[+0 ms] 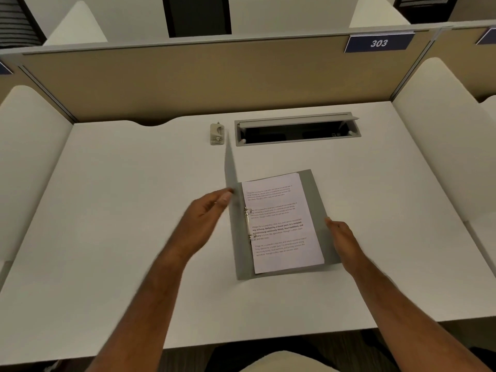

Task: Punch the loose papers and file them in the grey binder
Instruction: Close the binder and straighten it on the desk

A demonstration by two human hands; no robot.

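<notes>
White desk (134, 210): grey binder (316, 200) holds papers (281, 224) on rings; left hand (204, 218) fingers straight against raised cover, right hand (342, 234) flat.

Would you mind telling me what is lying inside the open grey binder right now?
Inside the grey binder lies a stack of printed papers against the metal rings. The top sheet hides those beneath and whether the rings pass through them.

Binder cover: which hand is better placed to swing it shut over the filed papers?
Left. The left hand is already at the raised cover, fingertips on its edge. The right hand rests on the binder at its right edge, steadying it.
</notes>
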